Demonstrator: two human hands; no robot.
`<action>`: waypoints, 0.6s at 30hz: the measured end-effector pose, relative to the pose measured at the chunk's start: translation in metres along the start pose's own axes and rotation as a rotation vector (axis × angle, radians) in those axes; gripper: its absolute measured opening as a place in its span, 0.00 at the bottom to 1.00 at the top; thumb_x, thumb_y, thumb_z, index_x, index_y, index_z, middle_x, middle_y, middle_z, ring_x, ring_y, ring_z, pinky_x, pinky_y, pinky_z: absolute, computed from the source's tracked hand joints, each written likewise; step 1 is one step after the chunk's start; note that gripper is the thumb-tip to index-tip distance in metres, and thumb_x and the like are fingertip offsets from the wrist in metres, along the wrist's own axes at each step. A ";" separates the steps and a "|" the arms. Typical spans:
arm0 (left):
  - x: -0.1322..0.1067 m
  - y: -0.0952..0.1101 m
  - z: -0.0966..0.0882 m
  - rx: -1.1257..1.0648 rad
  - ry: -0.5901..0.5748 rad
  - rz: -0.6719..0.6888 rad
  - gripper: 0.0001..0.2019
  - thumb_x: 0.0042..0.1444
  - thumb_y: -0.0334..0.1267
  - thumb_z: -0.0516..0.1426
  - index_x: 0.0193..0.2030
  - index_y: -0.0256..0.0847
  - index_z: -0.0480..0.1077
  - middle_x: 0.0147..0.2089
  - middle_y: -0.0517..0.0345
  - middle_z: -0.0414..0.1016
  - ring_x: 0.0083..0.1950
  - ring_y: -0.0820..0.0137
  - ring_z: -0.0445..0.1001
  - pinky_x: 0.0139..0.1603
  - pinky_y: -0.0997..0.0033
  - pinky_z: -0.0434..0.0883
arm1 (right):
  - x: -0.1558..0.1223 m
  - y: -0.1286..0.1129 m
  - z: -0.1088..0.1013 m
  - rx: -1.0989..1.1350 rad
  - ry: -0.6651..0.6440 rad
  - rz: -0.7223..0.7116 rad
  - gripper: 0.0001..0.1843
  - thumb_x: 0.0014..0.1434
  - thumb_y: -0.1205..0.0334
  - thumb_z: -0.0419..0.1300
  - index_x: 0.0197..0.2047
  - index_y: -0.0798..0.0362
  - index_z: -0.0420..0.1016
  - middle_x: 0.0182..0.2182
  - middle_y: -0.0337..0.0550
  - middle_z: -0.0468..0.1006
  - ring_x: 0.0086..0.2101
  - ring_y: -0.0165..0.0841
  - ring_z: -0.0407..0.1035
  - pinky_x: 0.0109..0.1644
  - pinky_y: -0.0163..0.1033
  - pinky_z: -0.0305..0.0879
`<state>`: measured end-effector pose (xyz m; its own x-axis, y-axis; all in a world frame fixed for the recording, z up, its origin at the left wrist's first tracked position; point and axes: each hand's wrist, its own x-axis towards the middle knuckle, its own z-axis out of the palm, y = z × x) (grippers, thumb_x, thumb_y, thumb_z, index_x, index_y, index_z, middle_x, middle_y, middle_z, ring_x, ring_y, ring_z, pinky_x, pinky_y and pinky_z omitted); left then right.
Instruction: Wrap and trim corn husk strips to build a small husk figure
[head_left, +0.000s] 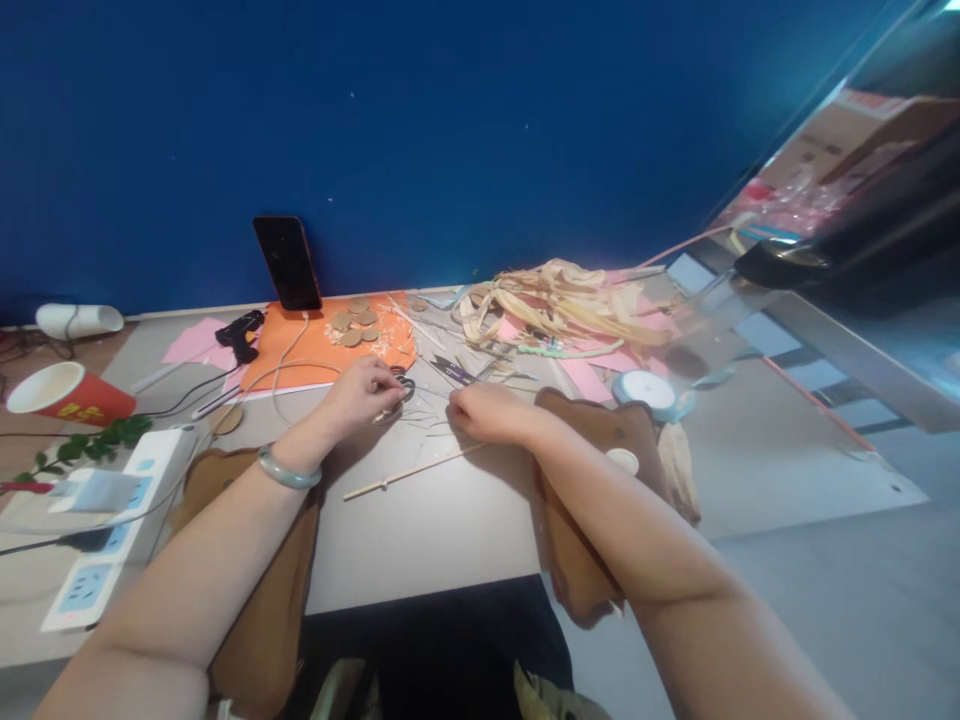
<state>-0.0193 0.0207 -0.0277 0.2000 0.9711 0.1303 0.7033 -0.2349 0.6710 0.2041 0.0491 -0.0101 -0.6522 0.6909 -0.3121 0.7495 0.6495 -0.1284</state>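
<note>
My left hand is closed in a pinch, palm down, beside a small dark loop. Whatever its fingertips hold is too small to name. Across a short gap, my right hand is curled with thumb and fingers together, and its contents are hidden. Just beyond its knuckles lie dark scissors-like blades. A thin wooden stick slants across the table below both hands, its right end near my right wrist. Thin wires or strips lie scattered between the hands.
Brown cushions sit under both forearms. Behind are an orange sheet with several wooden discs, a phone and a heap of pale ribbons. At left stand a power strip and a red cup; a ribbon spool lies right.
</note>
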 end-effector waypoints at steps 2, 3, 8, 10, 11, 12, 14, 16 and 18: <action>0.000 -0.001 0.001 -0.034 -0.003 -0.020 0.09 0.51 0.41 0.60 0.28 0.39 0.77 0.34 0.54 0.70 0.36 0.68 0.70 0.37 0.68 0.68 | 0.000 0.000 0.000 0.029 -0.006 -0.022 0.13 0.57 0.66 0.53 0.39 0.56 0.79 0.37 0.53 0.82 0.36 0.38 0.74 0.31 0.35 0.56; 0.001 -0.003 0.003 -0.030 -0.008 -0.016 0.09 0.51 0.41 0.60 0.28 0.39 0.78 0.34 0.54 0.70 0.37 0.67 0.70 0.38 0.68 0.68 | 0.000 0.000 0.000 0.043 -0.010 -0.037 0.13 0.56 0.66 0.53 0.38 0.55 0.79 0.37 0.51 0.82 0.36 0.38 0.74 0.31 0.35 0.55; 0.003 -0.014 0.022 0.145 -0.020 0.101 0.08 0.52 0.40 0.59 0.29 0.43 0.79 0.36 0.54 0.71 0.44 0.63 0.69 0.48 0.62 0.66 | 0.001 0.000 0.000 0.068 -0.032 -0.070 0.12 0.54 0.67 0.54 0.36 0.53 0.79 0.36 0.47 0.82 0.35 0.37 0.74 0.31 0.34 0.55; 0.003 -0.016 0.028 0.206 -0.027 0.127 0.08 0.53 0.41 0.58 0.30 0.43 0.80 0.37 0.53 0.71 0.45 0.63 0.68 0.49 0.61 0.65 | 0.000 0.000 -0.001 0.066 -0.035 -0.066 0.12 0.54 0.67 0.55 0.37 0.53 0.80 0.36 0.47 0.82 0.36 0.36 0.74 0.32 0.34 0.55; 0.003 -0.017 0.030 0.227 -0.030 0.133 0.09 0.53 0.41 0.58 0.30 0.43 0.80 0.38 0.53 0.71 0.45 0.63 0.68 0.48 0.61 0.65 | 0.000 -0.001 -0.001 0.065 -0.036 -0.065 0.12 0.54 0.67 0.55 0.37 0.53 0.80 0.36 0.47 0.82 0.36 0.36 0.74 0.32 0.34 0.56; 0.004 -0.017 0.032 0.242 -0.033 0.138 0.09 0.54 0.41 0.58 0.31 0.44 0.80 0.38 0.53 0.71 0.45 0.63 0.68 0.48 0.62 0.65 | 0.000 -0.002 -0.002 0.065 -0.036 -0.065 0.13 0.54 0.67 0.55 0.37 0.53 0.80 0.36 0.48 0.82 0.36 0.36 0.74 0.32 0.34 0.56; 0.005 -0.017 0.034 0.253 -0.044 0.148 0.10 0.54 0.42 0.58 0.31 0.43 0.80 0.38 0.53 0.71 0.43 0.63 0.68 0.47 0.62 0.65 | -0.001 -0.003 -0.003 0.073 -0.031 -0.067 0.13 0.55 0.67 0.55 0.37 0.54 0.80 0.36 0.48 0.82 0.36 0.36 0.74 0.33 0.34 0.56; 0.007 -0.016 0.032 0.239 -0.046 0.156 0.11 0.55 0.43 0.57 0.32 0.43 0.80 0.38 0.52 0.71 0.43 0.64 0.68 0.47 0.61 0.65 | -0.001 -0.003 -0.003 0.094 -0.017 -0.069 0.12 0.54 0.67 0.55 0.36 0.53 0.81 0.35 0.47 0.82 0.35 0.36 0.74 0.32 0.34 0.56; 0.008 -0.014 0.027 0.215 -0.022 0.157 0.12 0.56 0.43 0.56 0.33 0.42 0.80 0.38 0.52 0.71 0.43 0.64 0.68 0.47 0.61 0.65 | -0.001 -0.003 -0.004 0.122 0.010 -0.058 0.12 0.54 0.67 0.56 0.35 0.53 0.81 0.34 0.46 0.82 0.34 0.35 0.74 0.32 0.33 0.56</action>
<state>-0.0092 0.0304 -0.0552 0.3315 0.9214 0.2028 0.7909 -0.3886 0.4728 0.2024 0.0479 -0.0061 -0.6953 0.6569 -0.2917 0.7185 0.6453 -0.2594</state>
